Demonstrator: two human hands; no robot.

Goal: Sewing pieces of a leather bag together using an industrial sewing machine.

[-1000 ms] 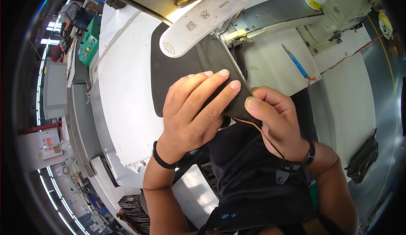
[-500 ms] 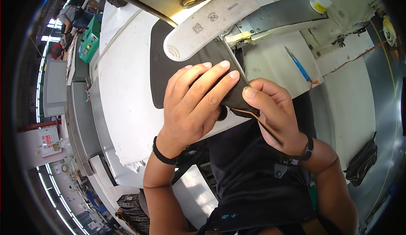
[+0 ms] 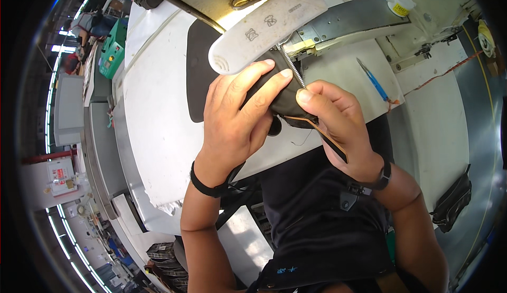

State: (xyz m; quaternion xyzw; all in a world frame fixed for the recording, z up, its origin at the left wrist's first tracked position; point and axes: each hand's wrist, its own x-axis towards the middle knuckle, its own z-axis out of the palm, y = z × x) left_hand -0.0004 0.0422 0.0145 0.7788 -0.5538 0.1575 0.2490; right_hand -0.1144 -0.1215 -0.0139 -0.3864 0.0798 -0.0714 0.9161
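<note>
A dark fabric piece [image 3: 198, 71] lies on the white worktable, partly under the white cover of a sewing machine [image 3: 348, 21]. Along its right edge runs a zipper [image 3: 293, 67] with pale teeth, leading up to the needle area, which the cover mostly hides. My left hand [image 3: 235, 121] rests on the fabric, fingers stretched and slightly apart. With thumb and bent fingers, my right hand [image 3: 343, 126] pinches the fabric's edge at the near end of the zipper. A dark strip with a tan edge [image 3: 330, 141] hangs from the fabric by my right palm.
Blue-handled tweezers [image 3: 374, 80] lie on the plate right of the machine. A small white bottle [image 3: 400, 2] stands at the back. A green machine [image 3: 112, 50] and a person [image 3: 87, 26] are at the far left. A dark pouch [image 3: 453, 200] lies far right.
Both hands have slid a little away from me, toward the machine, and the fabric with its zipper has moved along with them. A loose thread now shows below the fabric.
</note>
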